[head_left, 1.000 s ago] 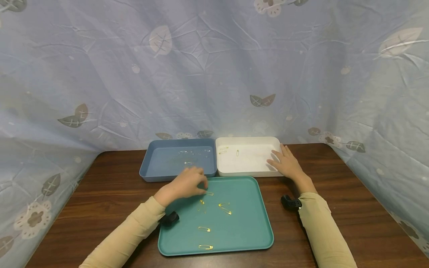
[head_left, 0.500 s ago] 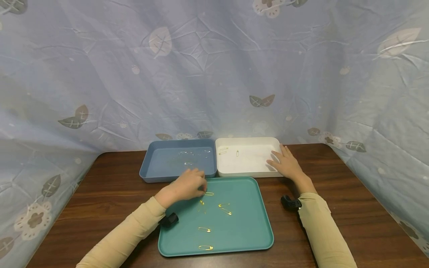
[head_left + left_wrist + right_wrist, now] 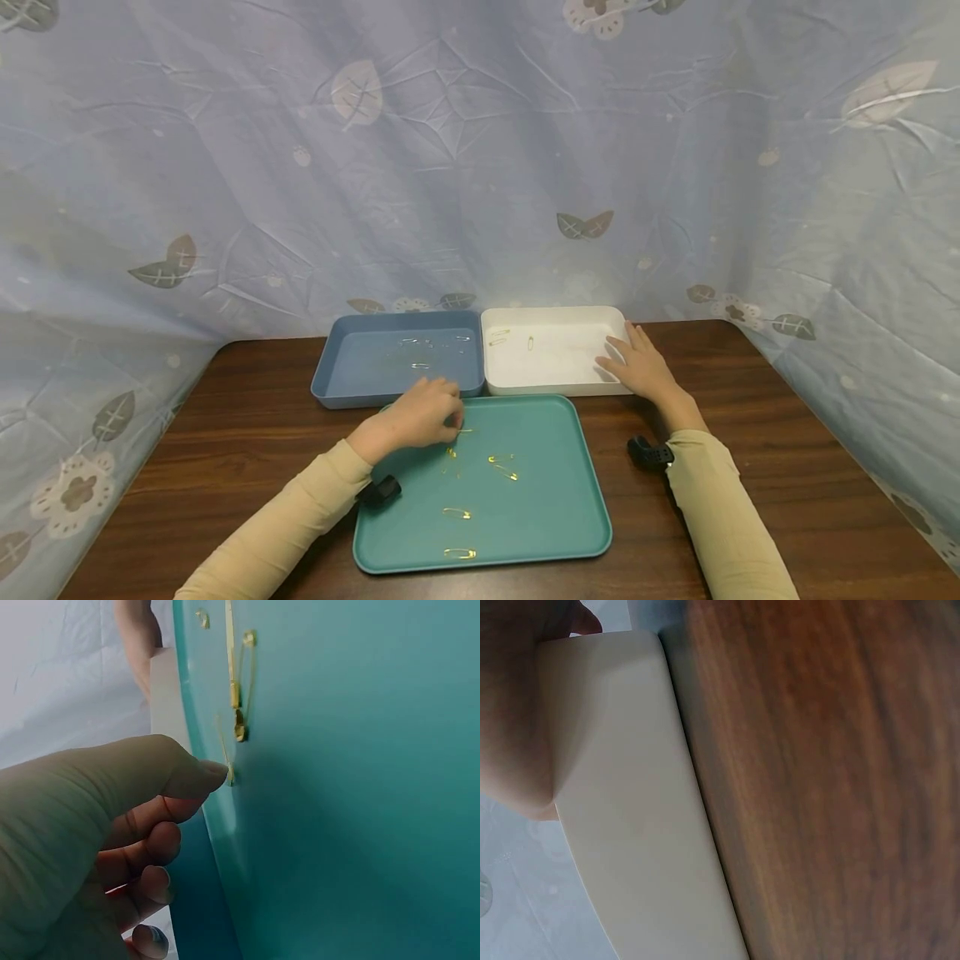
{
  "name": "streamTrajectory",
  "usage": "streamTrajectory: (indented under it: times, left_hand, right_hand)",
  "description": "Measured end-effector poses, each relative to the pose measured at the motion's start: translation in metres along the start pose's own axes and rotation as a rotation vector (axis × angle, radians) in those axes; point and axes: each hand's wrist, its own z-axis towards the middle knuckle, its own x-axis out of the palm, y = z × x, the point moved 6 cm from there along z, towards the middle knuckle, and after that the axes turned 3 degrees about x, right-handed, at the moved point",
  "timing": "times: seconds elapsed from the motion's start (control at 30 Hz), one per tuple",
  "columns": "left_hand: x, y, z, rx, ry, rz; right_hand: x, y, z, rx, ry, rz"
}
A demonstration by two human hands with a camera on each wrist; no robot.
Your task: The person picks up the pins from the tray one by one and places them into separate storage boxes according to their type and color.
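A teal tray (image 3: 555,500) lies at the front of the table with several gold safety pins (image 3: 501,458) scattered on it. My left hand (image 3: 423,414) hovers over the tray's far left corner, fingers curled, and pinches the end of one gold safety pin (image 3: 465,431). In the left wrist view a fingertip (image 3: 214,771) meets that pin (image 3: 225,754) on the teal tray (image 3: 360,825). My right hand (image 3: 633,362) rests flat on the right rim of a white tray (image 3: 558,389), seen close in the right wrist view as the rim (image 3: 630,810).
A blue tray (image 3: 322,379) with several silver pins (image 3: 422,365) stands behind the teal one, left of the white tray, which holds two gold pins (image 3: 498,335). Brown tabletop (image 3: 840,780) surrounds the trays. A leaf-patterned blue cloth (image 3: 480,167) hangs behind and at both sides.
My left hand has drawn back slightly towards the left, and the pin at its fingertips has shifted with it. The right hand has stayed on the white tray.
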Motion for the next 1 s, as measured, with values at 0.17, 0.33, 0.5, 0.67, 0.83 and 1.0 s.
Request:
streamTrajectory:
  times: [0.17, 0.33, 0.5, 0.67, 0.83, 1.0]
  left_hand:
    - [-0.0014, 0.0025, 0.0017, -0.01, -0.005, -0.015]
    - [-0.0021, 0.0015, 0.0028, -0.005, -0.03, 0.035]
    - [-0.0017, -0.0026, 0.0029, 0.005, -0.028, 0.066]
    - [-0.0018, -0.0053, 0.0022, 0.018, -0.025, 0.071]
    - [-0.0005, -0.0054, 0.0021, 0.027, -0.019, 0.064]
    - [0.0021, -0.0041, 0.0031, 0.032, -0.028, 0.069]
  right_hand:
    - [-0.0001, 0.0015, 0.0005, -0.005, -0.011, -0.005]
    - [-0.0007, 0.0013, 0.0, -0.003, -0.017, -0.01]
    - [-0.0012, 0.0013, -0.0012, -0.005, -0.012, 0.005]
    - [-0.0011, 0.0006, -0.0016, -0.001, -0.007, 0.013]
    - [-0.001, -0.0001, -0.0011, 0.001, -0.007, -0.002]
    - [-0.0016, 0.0018, -0.0016, -0.004, -0.009, -0.002]
